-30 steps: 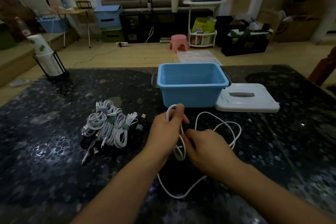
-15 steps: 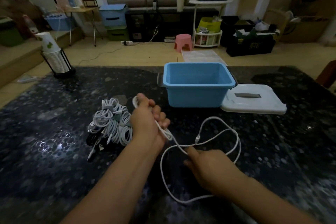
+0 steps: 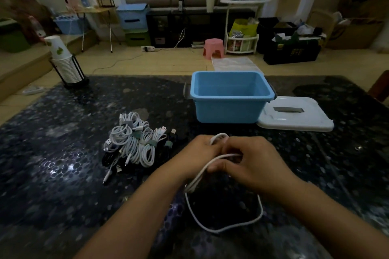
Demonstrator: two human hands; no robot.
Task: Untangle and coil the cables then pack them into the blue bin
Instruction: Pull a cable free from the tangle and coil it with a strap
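- Here, left hand (image 3: 199, 154) and right hand (image 3: 252, 162), fingers curled around a white cable (image 3: 223, 225), touching near the table's (image 3: 63, 174) front edge.
- Behind, open blue bin (image 3: 229, 109) toward the far edge.

A dark speckled table (image 3: 63, 164) is carrying a blue bin (image 3: 229, 109); a white lid (image 3: 299, 116) is lying just beside it; bundled cables (image 3: 134, 145) are sitting left; a cup rack (image 3: 67, 67) is standing far left.
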